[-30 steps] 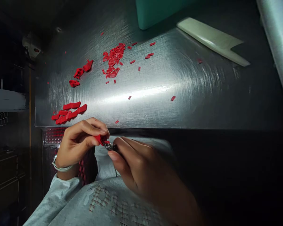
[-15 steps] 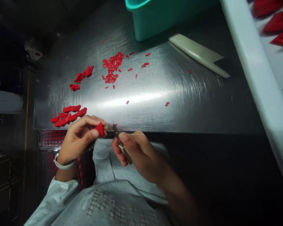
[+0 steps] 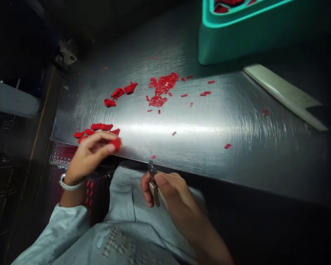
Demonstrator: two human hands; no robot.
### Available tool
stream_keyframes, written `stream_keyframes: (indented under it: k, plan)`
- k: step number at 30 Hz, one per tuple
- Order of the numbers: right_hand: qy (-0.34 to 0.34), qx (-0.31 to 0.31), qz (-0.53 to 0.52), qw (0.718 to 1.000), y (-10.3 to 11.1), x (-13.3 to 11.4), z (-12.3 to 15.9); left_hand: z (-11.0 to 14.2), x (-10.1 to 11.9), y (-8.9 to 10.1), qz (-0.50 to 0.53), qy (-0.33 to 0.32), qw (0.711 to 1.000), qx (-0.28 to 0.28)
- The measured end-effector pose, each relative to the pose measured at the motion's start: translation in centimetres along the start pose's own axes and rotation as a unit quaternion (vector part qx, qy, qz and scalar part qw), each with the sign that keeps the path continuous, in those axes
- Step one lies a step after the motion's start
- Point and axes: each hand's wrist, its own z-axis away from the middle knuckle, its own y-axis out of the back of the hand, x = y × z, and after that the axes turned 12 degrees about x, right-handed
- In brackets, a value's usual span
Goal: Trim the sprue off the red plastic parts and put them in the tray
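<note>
My left hand (image 3: 85, 159) pinches a small red piece (image 3: 116, 144) between thumb and fingers, just above the near table edge; motion blurs the piece. Lower and to the right, my right hand (image 3: 172, 193) is wrapped around small nippers (image 3: 154, 189) with dark jaws and pale handles, pointing up and away from me. The jaws are apart from the red piece. Several similar red pieces (image 3: 106, 127) lie beside my left hand, partly covered by it. Farther back are crumpled red pieces (image 3: 117, 93) and a heap of tiny red offcuts (image 3: 165, 84).
A green bin (image 3: 237, 40) with red things inside stands at the back right of the metal table (image 3: 143, 134). A pale notched strip (image 3: 284, 94) lies in front of it. Clear trays (image 3: 61, 154) holding red pieces sit below the table edge on the left.
The view has turned, so the table's things appear farther right. My left hand, still pinching the red piece, has drawn away from the nippers toward the row of red pieces.
</note>
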Motion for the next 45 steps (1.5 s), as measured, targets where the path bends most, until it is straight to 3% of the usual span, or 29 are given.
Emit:
stream_keyframes:
  k: [3,5,8,11,13,17,20,23,27,30,34,38,41,45]
  plan:
    - [0.018,0.026,0.047,0.998,0.6,0.0,0.0,-2.5,-1.3,4.2,-0.179,-0.068,0.971,0.145]
    - [0.019,0.028,0.066,0.997,0.9,0.0,-0.1,-4.4,-2.5,6.9,-0.304,-0.078,0.934,0.17]
    - [0.016,0.019,0.09,0.996,1.2,0.2,-0.3,-6.5,-4.2,9.2,-0.424,-0.03,0.9,0.098]
    - [0.019,0.007,0.113,0.993,1.4,0.5,-0.5,-7.3,-5.1,9.6,-0.463,0.005,0.886,0.011]
    - [0.021,-0.007,0.127,0.992,1.6,0.6,-0.4,-7.4,-5.0,9.3,-0.471,0.006,0.882,-0.004]
    - [0.015,-0.021,0.144,0.989,1.9,0.6,-0.3,-7.7,-3.6,7.3,-0.45,-0.06,0.89,0.044]
    - [0.015,-0.005,0.157,0.987,1.5,0.3,-0.3,-8.9,-2.6,4.0,-0.431,-0.131,0.892,-0.012]
    - [0.022,-0.002,0.154,0.988,1.1,0.1,0.0,-10.9,-2.6,0.9,-0.443,-0.16,0.879,-0.08]
    - [0.015,0.017,0.136,0.991,1.0,0.2,0.6,-12.2,-3.2,0.2,-0.441,-0.173,0.874,-0.109]
    - [0.009,0.017,0.132,0.991,0.9,0.1,0.6,-10.5,-2.5,1.2,-0.361,-0.176,0.907,-0.129]
    - [0.013,-0.002,0.094,0.995,0.4,-0.7,0.1,-5.5,-0.7,1.5,-0.088,-0.137,0.975,-0.153]
    - [0.027,-0.007,0.067,0.997,0.0,-1.7,0.2,-1.8,0.4,-0.1,0.08,-0.081,0.969,-0.221]
    - [0.044,0.011,0.115,0.992,0.1,-2.5,0.7,-1.1,0.4,-1.4,0.126,-0.057,0.95,-0.278]
    - [0.094,0.027,0.197,0.976,0.1,-3.4,1.2,-1.1,0.4,-2.4,0.137,-0.05,0.945,-0.292]
